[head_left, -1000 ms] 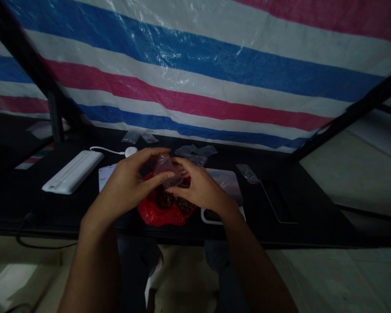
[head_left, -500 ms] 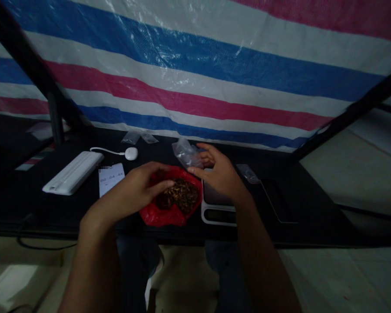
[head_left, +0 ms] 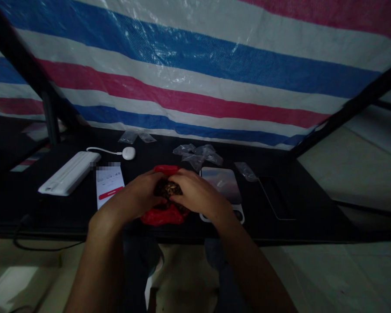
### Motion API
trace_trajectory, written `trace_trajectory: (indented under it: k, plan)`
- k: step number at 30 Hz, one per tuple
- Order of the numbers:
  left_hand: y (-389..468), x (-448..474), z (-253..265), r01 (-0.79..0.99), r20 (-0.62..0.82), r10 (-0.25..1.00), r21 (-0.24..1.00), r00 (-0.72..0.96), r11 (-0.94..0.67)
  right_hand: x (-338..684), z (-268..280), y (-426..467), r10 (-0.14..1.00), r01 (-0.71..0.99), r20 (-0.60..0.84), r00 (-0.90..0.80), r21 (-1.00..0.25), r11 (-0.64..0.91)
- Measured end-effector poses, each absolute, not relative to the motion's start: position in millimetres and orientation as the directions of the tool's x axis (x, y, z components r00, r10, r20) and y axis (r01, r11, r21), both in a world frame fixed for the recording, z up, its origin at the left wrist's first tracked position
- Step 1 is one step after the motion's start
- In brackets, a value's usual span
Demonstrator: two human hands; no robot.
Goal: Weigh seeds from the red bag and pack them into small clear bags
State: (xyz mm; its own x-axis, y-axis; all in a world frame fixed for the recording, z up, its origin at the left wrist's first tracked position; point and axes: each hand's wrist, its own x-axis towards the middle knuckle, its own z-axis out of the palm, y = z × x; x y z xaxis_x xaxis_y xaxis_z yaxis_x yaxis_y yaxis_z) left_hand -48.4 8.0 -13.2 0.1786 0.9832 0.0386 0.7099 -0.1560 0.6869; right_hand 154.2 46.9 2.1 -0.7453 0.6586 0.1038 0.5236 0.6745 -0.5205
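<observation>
A red plastic bag (head_left: 164, 216) lies on the black table with its mouth spread. Small brown dried pieces (head_left: 168, 188) fill it, though I cannot make out their kind. From the left, my left hand (head_left: 141, 191) reaches over the rim, thumb and fingers apart at the pieces. My right hand (head_left: 195, 191) comes in from the other side, its fingers curved over the bag and its thumb apart from them. Fingertips of both hands are partly hidden in the mouth. Beside my right wrist is a digital scale (head_left: 220, 184), partly covered by my forearm.
Several clear plastic bags (head_left: 198, 156) lie behind the scale, others (head_left: 128, 137) at the back left, and one (head_left: 246, 171) to the right by a dark flat device (head_left: 276, 198). At left are a white power bank (head_left: 70, 174), a round white gadget (head_left: 129, 153) and a phone-like timer (head_left: 109, 178).
My right hand has left the clear plastic bags, which now lie on the table, and moved left to the red bag. My left hand has shifted slightly left and down. The scale's plate is uncovered.
</observation>
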Motion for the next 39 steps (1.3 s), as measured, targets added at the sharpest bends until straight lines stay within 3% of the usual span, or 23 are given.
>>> trace_trajectory:
  k: [3,8,13,18,22,27,39]
  plan:
    - [11.3,-45.3,-6.2,0.794,-0.042,0.979,0.592,0.201,-0.138,149.3,4.8,46.6,0.681,0.573,0.078,-0.728,-0.475,0.668]
    - [12.4,-43.2,7.5,0.799,-0.123,0.972,0.595,0.201,-0.089,151.9,20.0,51.3,0.697,0.598,0.057,-0.715,-0.466,0.652]
    - [11.9,-46.4,6.0,0.822,-0.121,0.973,0.562,0.198,-0.097,168.4,24.2,61.0,0.7,0.581,0.097,-0.707,-0.485,0.654]
    - [14.2,-48.3,-1.9,0.81,-0.098,0.971,0.573,0.217,-0.124,214.4,42.3,67.7,0.806,0.675,0.152,-0.573,-0.47,0.569]
    - [17.9,-44.5,-12.0,0.809,-0.033,0.971,0.56,0.235,-0.177,245.4,57.6,64.3,0.89,0.77,0.118,-0.442,-0.46,0.443]
    - [21.3,-39.0,-21.3,0.836,-0.062,0.972,0.524,0.228,-0.163,254.5,56.3,62.9,0.916,0.774,0.041,-0.398,-0.521,0.359]
    - [18.9,-32.6,-21.0,0.842,0.004,0.966,0.489,0.259,-0.228,252.3,49.2,69.1,0.925,0.817,-0.028,-0.378,-0.48,0.319]
